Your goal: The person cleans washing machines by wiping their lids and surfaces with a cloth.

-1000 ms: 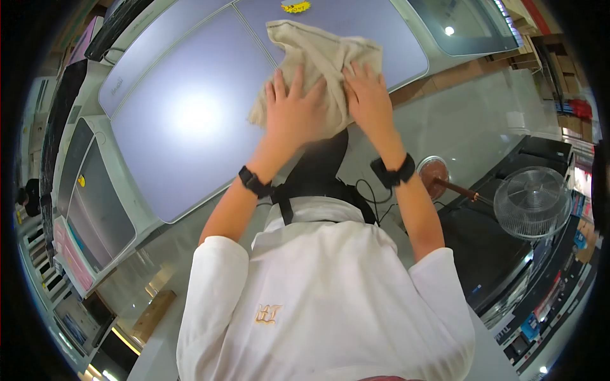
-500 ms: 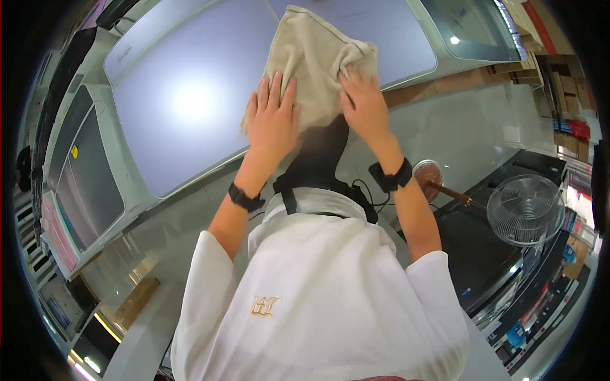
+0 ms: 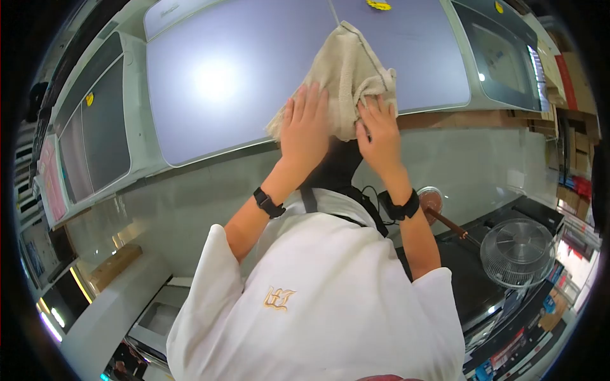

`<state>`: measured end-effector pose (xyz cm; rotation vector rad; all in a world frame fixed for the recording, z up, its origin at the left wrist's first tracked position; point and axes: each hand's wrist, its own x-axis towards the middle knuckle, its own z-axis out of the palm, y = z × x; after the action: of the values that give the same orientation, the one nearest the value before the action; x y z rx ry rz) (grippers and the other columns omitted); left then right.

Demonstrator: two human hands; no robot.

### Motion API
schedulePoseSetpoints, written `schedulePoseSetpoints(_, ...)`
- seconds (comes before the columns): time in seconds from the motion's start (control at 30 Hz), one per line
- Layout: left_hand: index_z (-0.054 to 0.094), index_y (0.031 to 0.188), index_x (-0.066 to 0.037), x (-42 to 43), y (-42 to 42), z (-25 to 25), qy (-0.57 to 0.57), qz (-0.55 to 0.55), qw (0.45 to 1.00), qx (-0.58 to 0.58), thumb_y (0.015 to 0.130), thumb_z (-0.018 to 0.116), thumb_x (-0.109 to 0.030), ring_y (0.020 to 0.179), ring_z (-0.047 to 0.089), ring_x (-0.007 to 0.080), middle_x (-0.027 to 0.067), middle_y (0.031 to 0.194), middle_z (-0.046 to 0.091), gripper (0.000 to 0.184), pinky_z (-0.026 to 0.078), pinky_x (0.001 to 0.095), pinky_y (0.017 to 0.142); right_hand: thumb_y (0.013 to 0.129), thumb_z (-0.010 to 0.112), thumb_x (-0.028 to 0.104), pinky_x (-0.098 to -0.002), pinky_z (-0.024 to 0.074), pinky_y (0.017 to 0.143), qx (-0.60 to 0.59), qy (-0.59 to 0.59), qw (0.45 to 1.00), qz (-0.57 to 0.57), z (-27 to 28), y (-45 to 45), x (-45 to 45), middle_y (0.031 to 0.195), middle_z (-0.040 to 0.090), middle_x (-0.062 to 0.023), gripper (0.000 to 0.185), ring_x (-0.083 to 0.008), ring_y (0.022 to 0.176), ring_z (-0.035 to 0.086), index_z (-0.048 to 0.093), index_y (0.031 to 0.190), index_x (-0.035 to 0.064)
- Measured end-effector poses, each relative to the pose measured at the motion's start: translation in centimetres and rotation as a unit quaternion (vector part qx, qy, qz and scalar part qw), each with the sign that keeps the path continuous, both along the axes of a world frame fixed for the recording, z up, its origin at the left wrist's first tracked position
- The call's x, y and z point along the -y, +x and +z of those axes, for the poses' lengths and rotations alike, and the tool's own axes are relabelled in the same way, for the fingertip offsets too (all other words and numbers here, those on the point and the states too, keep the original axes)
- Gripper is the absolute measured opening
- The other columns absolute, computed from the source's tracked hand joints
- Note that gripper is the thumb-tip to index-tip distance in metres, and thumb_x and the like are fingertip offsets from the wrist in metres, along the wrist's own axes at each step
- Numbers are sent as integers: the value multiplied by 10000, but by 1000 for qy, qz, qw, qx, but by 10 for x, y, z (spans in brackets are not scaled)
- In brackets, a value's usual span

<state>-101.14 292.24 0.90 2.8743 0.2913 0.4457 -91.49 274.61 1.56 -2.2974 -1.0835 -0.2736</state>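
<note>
A beige cloth (image 3: pixel 346 70) lies bunched and creased over the front edge of a glossy pale-violet panel (image 3: pixel 254 76), its top corner pointing away from me. On the cloth's left part rests my left hand (image 3: pixel 305 127), flat, with its fingers stretched out. My right hand (image 3: pixel 381 136) is on the right part of the cloth, its fingers bent against a fold and its thumb apart from them. A yellow sticker (image 3: pixel 379 5) is on the panel beyond the cloth.
Another appliance with a dark glass top (image 3: pixel 105 136) stands at the left, and one more (image 3: pixel 499 60) at the right. A standing fan (image 3: pixel 518 253) is at the lower right near a black surface (image 3: pixel 460 273). Cardboard boxes (image 3: pixel 579 149) are stacked at the far right.
The view has turned, so the panel now lies more level. My left hand has moved up the cloth since half a second ago, and the cloth's shape has narrowed toward its top corner.
</note>
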Motion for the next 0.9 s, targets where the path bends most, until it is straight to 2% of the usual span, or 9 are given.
schedulePoseSetpoints(0.1,484,1552,-55,-3,7,4,-21,-1,1000,23,1018,589,-210,1521,396,365,149,1632,446,566,332,536,1234,949,621,110,-572,397,1160,-22,5,1000,19,2,23,-18,1408,640,-196,294,-470,1342,551,731,1201,7)
schedulePoseSetpoints(0.2,496,1540,-49,-7,22,-2,-6,11,999,46,1016,593,-206,1513,405,367,150,1620,460,556,334,537,1234,997,574,126,-569,316,1228,-69,7,997,17,7,32,-40,1471,611,-199,367,-447,1451,471,700,1324,17)
schedulePoseSetpoints(0.3,498,1537,-45,-6,26,-8,5,16,999,47,1015,601,-221,1509,411,368,155,1616,464,561,337,537,1233,942,628,98,-553,406,1161,6,13,1000,17,9,23,-42,1366,666,-195,288,-453,1345,554,731,1193,0)
schedulePoseSetpoints(0.5,482,1556,-47,-11,-15,9,-40,-26,999,15,993,647,-307,1519,401,366,163,1632,445,642,326,533,1240,919,645,47,-570,406,1165,-29,-1,997,77,-7,2,22,1411,652,-183,348,-408,1383,557,738,1255,40)
schedulePoseSetpoints(0.6,482,1559,-49,-21,-23,10,-29,-52,998,2,984,654,-353,1519,401,367,165,1636,443,673,318,532,1244,936,633,60,-567,403,1174,-10,-7,998,58,-8,19,35,1444,637,-176,351,-413,1392,552,736,1272,43)
schedulePoseSetpoints(0.67,485,1558,-49,-29,-16,1,17,-59,998,-14,982,652,-376,1515,407,372,170,1630,450,683,318,533,1244,955,617,92,-566,387,1188,-10,-10,1000,21,-8,38,22,1456,630,-175,356,-415,1409,535,727,1291,45)
schedulePoseSetpoints(0.77,511,1534,-37,-24,8,-3,3,-17,999,39,981,637,-346,1508,415,377,181,1619,461,646,323,534,1239,986,579,151,-572,354,1205,-4,-3,999,-45,-7,56,-22,1468,615,-197,376,-443,1422,503,703,1316,20)
schedulePoseSetpoints(0.87,536,1509,-27,-8,47,-9,49,51,997,39,977,615,-280,1505,425,372,186,1613,470,595,328,532,1237,999,566,187,-583,337,1207,25,-23,999,0,-9,49,-70,1461,608,-218,389,-465,1410,498,689,1314,-6)
schedulePoseSetpoints(0.9,542,1502,-20,-8,48,-10,32,40,997,52,974,611,-266,1506,423,378,187,1610,473,586,327,536,1238,1000,565,190,-585,346,1200,-4,-15,1000,14,-5,48,-68,1460,608,-219,388,-470,1403,502,689,1308,-12)
